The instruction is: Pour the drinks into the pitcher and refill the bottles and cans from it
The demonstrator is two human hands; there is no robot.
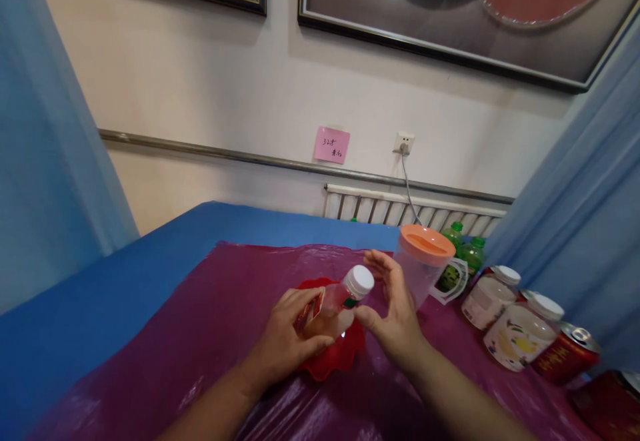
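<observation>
My left hand (293,331) is wrapped round a clear plastic bottle (327,317) of amber liquid, with a red label and a white cap (359,281). The bottle tilts up to the right, its cap on. Just right of the bottle's neck is my right hand (395,311), fingers apart and curved, thumb close to the bottle; whether the thumb touches it I cannot tell. Below the bottle lies a red scalloped dish (333,364), partly hidden by the bottle and my left hand.
A clear pitcher (417,271) with an orange lid stands right behind my right hand. Farther right are green bottles (471,252), white-capped jars (523,334) and red cans (567,354). Purple plastic sheeting (210,314) covers part of the blue table (165,247); a cord (411,194) hangs behind.
</observation>
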